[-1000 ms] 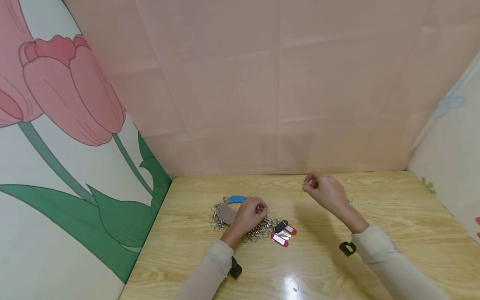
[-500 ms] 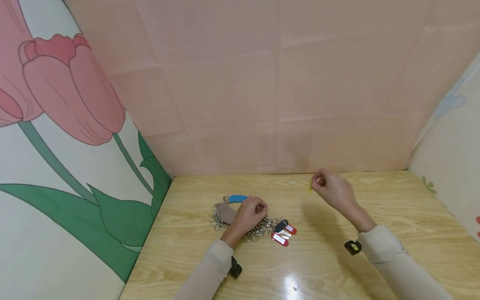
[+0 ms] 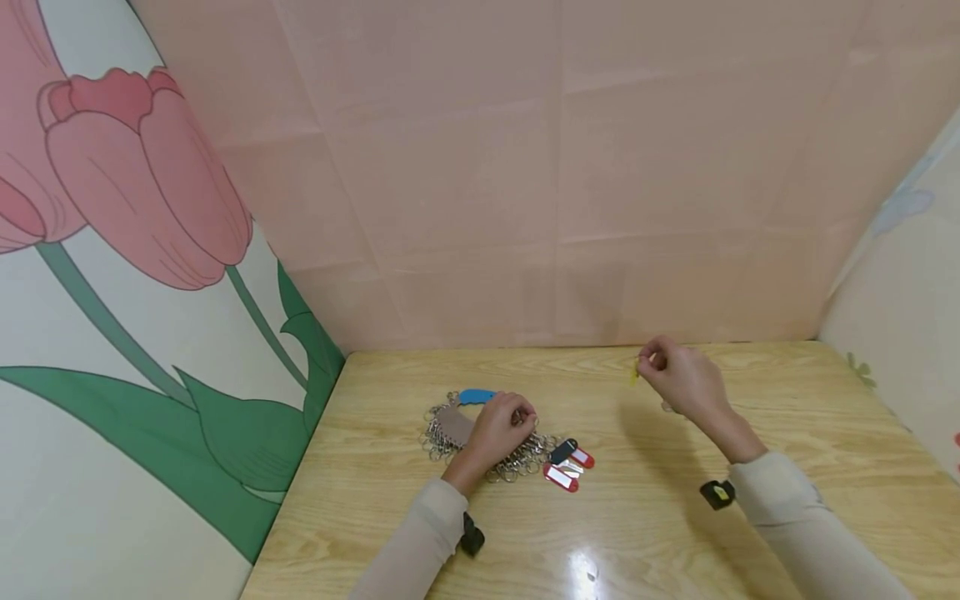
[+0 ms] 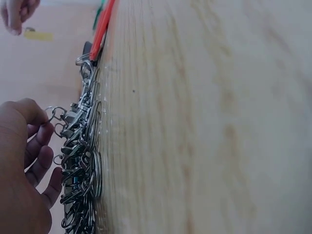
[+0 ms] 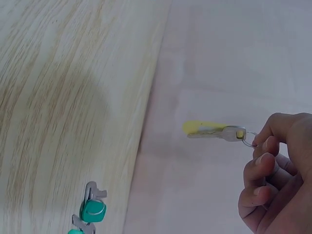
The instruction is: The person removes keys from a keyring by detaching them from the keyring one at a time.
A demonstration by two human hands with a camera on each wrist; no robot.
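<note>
My right hand (image 3: pixel 688 383) is raised above the back of the table, pinching a thin split ring (image 5: pixel 249 140). From that ring hang a silver key (image 5: pixel 233 133) and a yellow key tag (image 5: pixel 191 127). On the left, my left hand (image 3: pixel 495 432) rests over a bunch of metal key rings with clasps (image 4: pixel 80 161) and pinches one small ring (image 4: pixel 51 113) between thumb and forefinger. A brown curved strip (image 3: pixel 454 427) lies among the rings, with a blue piece (image 3: pixel 476 397) behind it. The hand covers part of the bunch.
Beside the bunch lie red key tags (image 3: pixel 561 477), a black tag (image 3: pixel 563 452) and silver keys (image 3: pixel 572 470). Keys with teal heads (image 5: pixel 93 210) lie on the wooden table (image 3: pixel 360 517) near its back edge. A pink-covered wall (image 3: pixel 465 208) stands behind.
My right hand has moved steadily to the right with the key and yellow tag hanging from it. The left hand has stayed in place at the key rings.
</note>
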